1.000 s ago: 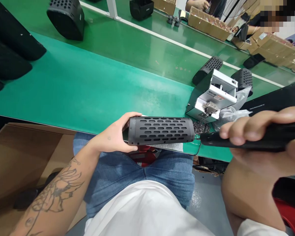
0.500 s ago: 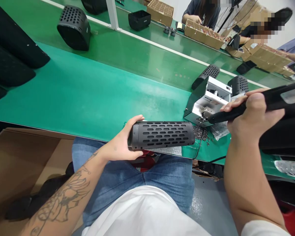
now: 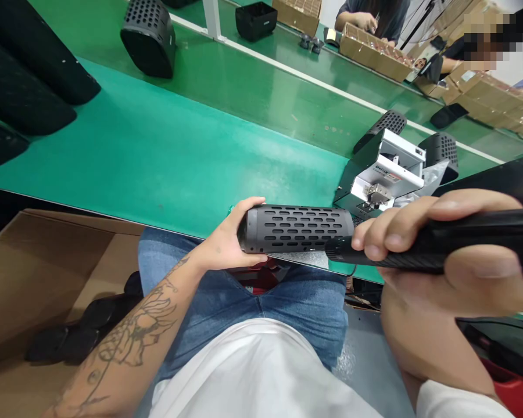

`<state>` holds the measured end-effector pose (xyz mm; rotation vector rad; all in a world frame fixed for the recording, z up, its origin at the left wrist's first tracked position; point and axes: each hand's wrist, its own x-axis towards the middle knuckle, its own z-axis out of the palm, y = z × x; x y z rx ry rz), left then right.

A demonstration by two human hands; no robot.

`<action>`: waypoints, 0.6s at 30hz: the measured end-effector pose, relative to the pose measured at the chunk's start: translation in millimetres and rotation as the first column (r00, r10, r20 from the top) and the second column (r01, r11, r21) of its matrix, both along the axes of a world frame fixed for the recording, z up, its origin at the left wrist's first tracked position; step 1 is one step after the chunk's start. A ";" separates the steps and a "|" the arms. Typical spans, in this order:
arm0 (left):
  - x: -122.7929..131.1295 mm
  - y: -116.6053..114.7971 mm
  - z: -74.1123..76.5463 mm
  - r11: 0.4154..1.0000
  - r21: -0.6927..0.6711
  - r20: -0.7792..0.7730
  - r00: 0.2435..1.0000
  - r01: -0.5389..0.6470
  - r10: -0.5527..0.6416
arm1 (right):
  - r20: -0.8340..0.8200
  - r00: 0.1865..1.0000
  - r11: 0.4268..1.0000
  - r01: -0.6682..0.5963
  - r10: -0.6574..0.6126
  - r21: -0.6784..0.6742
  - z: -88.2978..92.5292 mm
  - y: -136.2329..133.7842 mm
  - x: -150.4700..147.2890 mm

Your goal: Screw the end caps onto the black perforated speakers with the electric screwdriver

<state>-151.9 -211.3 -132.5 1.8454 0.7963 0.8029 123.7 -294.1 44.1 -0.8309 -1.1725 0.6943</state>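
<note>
Head view: gripping perforated black cylinder point(image 3: 298, 228) by its left end w/ left hand point(image 3: 224, 247), sideways over near edge of green belt point(image 3: 157, 157)
Clamping black driver tool point(image 3: 497, 232) in right hand point(image 3: 470, 284), tip at cylinder's right end; hands apart, both closed; white screw feeder point(image 3: 386, 177) just behind, on belt
</note>
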 end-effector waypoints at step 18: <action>4.8 -1.9 10.4 1.000 -0.014 -0.036 0.999 -0.020 0.019 | 0.085 0.961 0.964 -0.266 0.264 0.007 -21.5 23.2 -3.8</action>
